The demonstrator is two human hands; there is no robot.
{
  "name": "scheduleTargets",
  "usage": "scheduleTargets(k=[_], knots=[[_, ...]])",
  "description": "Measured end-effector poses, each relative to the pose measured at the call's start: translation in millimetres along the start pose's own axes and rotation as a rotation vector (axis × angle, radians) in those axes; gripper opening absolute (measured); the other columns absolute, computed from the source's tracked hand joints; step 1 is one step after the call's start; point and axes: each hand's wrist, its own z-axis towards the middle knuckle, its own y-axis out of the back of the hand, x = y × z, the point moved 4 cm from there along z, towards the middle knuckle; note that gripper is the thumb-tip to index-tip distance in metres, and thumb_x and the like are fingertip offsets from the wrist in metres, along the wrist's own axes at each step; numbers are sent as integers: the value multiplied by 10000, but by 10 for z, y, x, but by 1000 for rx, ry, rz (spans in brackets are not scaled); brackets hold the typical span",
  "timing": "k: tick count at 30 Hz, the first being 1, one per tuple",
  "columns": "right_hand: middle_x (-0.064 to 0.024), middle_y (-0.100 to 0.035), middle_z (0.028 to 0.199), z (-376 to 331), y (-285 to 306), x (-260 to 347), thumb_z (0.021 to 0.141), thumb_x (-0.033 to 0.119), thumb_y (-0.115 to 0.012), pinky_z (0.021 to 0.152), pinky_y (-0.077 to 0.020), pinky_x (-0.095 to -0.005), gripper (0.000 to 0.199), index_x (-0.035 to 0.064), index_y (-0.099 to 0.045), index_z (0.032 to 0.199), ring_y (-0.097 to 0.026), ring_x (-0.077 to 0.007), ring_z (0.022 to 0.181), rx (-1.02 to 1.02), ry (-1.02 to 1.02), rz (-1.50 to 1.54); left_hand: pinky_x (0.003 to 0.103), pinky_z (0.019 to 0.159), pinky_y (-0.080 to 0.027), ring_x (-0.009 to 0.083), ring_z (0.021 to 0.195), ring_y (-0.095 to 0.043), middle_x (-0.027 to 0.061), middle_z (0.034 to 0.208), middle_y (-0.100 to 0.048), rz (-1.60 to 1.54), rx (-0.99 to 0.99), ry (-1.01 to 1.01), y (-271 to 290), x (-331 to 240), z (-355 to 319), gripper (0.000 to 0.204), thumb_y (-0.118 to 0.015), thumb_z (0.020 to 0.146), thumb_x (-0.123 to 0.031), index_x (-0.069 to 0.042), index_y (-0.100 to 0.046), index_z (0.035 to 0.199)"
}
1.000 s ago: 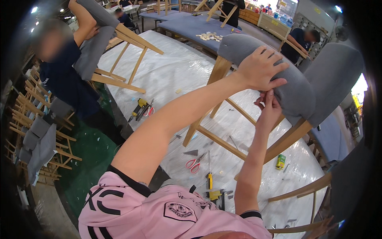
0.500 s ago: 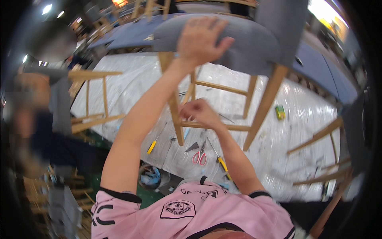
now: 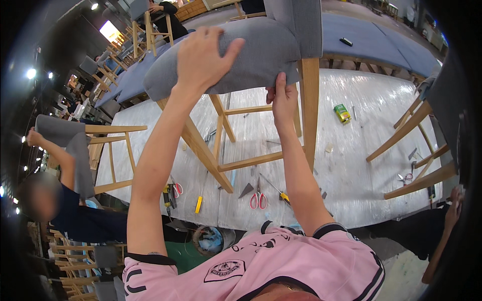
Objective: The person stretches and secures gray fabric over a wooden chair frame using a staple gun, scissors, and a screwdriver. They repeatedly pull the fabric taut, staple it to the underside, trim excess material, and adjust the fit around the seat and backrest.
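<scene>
A chair with a grey upholstered seat (image 3: 251, 52) and light wooden legs stands tilted before me on a plastic-covered table. My left hand (image 3: 203, 60) lies on top of the seat with its fingers stretched and its thumb spread. Under the seat's front edge, near the right front leg (image 3: 310, 105), my right hand (image 3: 283, 100) grips the upholstery's lower border. Its thumb presses up against the fabric and the other fingers curl behind. Below the chair's front rung (image 3: 251, 161) lie red-handled scissors (image 3: 258, 200), a dark triangular piece (image 3: 246, 190) and a yellow-handled screwdriver (image 3: 284, 197).
The covered table (image 3: 351, 165) also carries a green-yellow box (image 3: 342, 114) and a yellow-handled tool (image 3: 199, 204). Co-workers handle a grey chair (image 3: 78, 145) at left and another chair (image 3: 437, 120) at right. A bucket (image 3: 210, 240) with blue scraps stands below the near edge.
My right hand has risen from beside the front rung to the seat's lower edge and taken hold there. The chair has shifted left in view and tilted, my left hand still on it.
</scene>
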Motion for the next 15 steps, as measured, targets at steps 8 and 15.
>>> scheduleTargets(k=[8,15], knots=[[-39,-585,541,326,297,4,1042,564,-551,539,-421,-317,703,-3,-703,656,-560,-130,535,52,130,-364,449,1059,-480,368,1261,-583,159,1449,-553,20,118,-322,-35,-340,76,993,-778,737,-679,-136,-481,1513],[-25,-556,513,319,302,3,1055,533,-549,496,-384,-289,686,6,-676,635,-526,-99,504,101,184,-366,468,1117,-430,404,1328,-556,212,1441,-589,-167,381,96,234,639,-151,770,-463,984,-704,-202,-435,1566]])
